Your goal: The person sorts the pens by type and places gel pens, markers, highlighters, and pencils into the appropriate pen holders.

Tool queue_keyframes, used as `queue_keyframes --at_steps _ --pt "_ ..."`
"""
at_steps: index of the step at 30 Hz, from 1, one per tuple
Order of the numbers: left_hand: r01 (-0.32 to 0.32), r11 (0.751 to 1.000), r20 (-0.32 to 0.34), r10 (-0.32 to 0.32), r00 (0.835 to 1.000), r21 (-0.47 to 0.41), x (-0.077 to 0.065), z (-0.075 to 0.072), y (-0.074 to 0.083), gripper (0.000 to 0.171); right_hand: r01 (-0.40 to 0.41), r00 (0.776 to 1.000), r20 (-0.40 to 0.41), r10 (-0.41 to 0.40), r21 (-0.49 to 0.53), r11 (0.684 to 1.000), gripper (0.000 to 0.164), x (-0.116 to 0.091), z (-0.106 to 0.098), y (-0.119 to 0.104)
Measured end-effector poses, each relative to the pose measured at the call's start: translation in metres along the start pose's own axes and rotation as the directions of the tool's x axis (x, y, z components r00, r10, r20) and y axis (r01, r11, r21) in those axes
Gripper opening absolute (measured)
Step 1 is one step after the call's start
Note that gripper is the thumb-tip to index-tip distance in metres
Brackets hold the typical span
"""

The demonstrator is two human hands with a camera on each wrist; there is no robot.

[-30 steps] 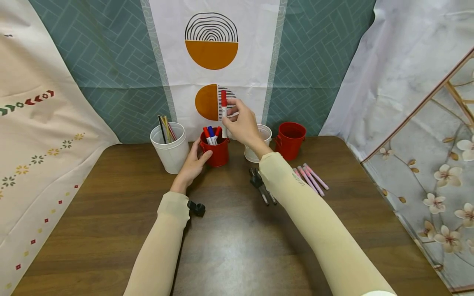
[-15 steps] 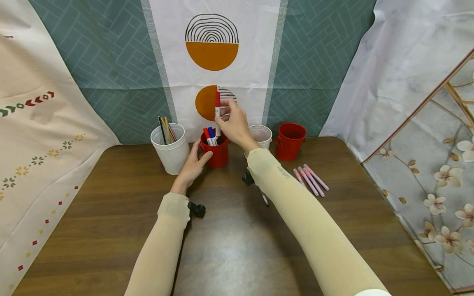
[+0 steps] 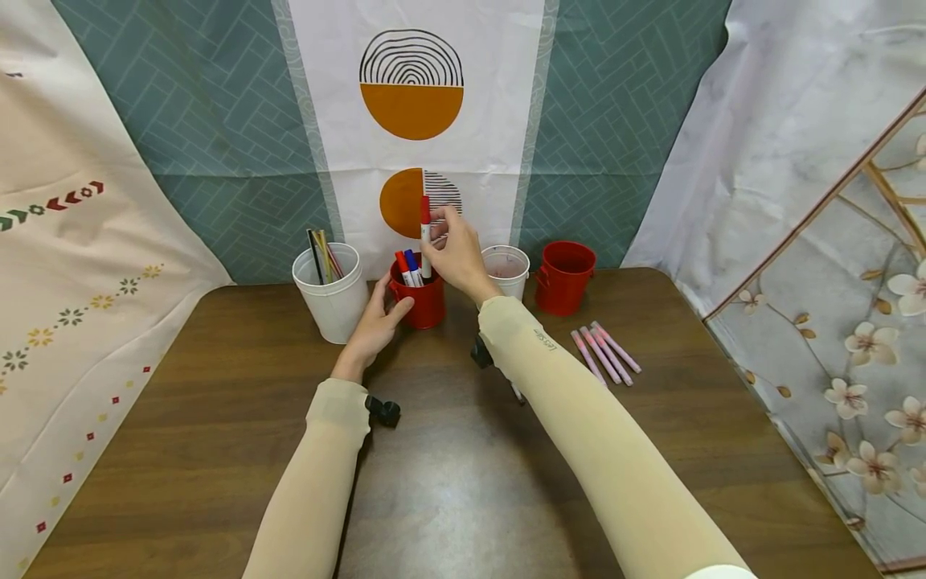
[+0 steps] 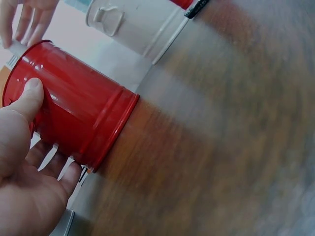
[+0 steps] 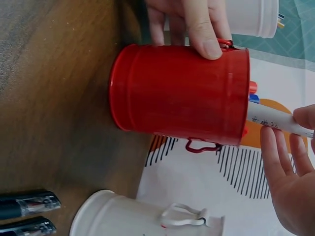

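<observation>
1. While the right hand pinches it, the marker: one, white barrel, red cap at its 12 o'clock end. Long axis near upright in my head view, 6 o'clock end within the mouth of the red bucket. How deep the tip sits, I cannot tell.

2. Right hand: the nearer of my two, already on the barrel, set at about 3 o'clock of it. Grip narrow, thumb opposed to the fingers, cap standing above the hold.

3. Left hand: at 8 o'clock of the red bucket, thumb laid along the wall, fingers curved round the side. Bucket upright on the table.

4. Governing relation, in my judgement: barrel against bucket mouth. My right wrist view shows the barrel leaning slightly off the bucket's own axis. It stands at 3 o'clock of the blue-capped marker and the red-capped marker, both inside.

5. Surroundings, clocked from the red bucket: white bucket holding thin sticks, 9 o'clock; second white bucket, between 2 and 3; second red bucket, 3, farther out; pink pens, nearly 4, lying on the table.
</observation>
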State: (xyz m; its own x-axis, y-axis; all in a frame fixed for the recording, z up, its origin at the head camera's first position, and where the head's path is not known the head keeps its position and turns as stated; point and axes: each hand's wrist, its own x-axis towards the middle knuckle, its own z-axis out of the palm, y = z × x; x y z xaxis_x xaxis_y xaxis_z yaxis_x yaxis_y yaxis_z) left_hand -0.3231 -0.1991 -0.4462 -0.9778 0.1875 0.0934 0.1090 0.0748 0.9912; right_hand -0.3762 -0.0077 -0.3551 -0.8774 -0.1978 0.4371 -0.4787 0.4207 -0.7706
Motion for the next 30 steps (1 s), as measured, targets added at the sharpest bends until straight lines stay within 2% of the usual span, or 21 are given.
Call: queue_keyframes --at_steps 3,12,16,19,23,25,30 --pt "-0.015 1.0 -0.001 0.015 1.0 -0.005 0.0 0.0 -0.002 0.08 -0.005 1.0 0.012 0.005 -0.004 1.0 0.043 -0.003 0.002 0.003" --pt "-0.045 0.999 -0.023 0.045 0.999 0.019 0.013 -0.003 -0.029 0.082 -0.006 0.999 0.034 0.006 -0.026 1.0 0.042 -0.009 0.006 0.012" --pt "-0.054 0.998 -0.03 0.055 0.998 0.037 0.013 -0.003 -0.029 0.081 0.0 1.0 0.03 0.001 -0.038 0.999 0.043 -0.009 0.007 0.015" --pt "-0.045 0.999 -0.017 0.045 0.999 0.014 0.011 -0.002 -0.021 0.081 0.004 1.0 0.027 -0.003 -0.034 0.999 0.044 -0.009 0.008 0.017" --pt "-0.041 0.999 -0.012 0.041 0.999 0.002 0.01 -0.003 -0.02 0.081 0.006 1.0 0.028 -0.005 -0.027 1.0 0.045 -0.009 0.009 0.018" --pt "-0.052 0.998 -0.022 0.053 0.998 0.017 0.012 -0.004 -0.026 0.08 0.004 1.0 0.027 -0.003 -0.025 1.0 0.045 -0.01 0.01 0.018" --pt "-0.069 0.997 -0.029 0.07 0.997 0.033 0.012 -0.003 -0.029 0.081 0.0 1.0 0.029 0.0 0.001 1.0 0.044 -0.012 0.006 0.017"
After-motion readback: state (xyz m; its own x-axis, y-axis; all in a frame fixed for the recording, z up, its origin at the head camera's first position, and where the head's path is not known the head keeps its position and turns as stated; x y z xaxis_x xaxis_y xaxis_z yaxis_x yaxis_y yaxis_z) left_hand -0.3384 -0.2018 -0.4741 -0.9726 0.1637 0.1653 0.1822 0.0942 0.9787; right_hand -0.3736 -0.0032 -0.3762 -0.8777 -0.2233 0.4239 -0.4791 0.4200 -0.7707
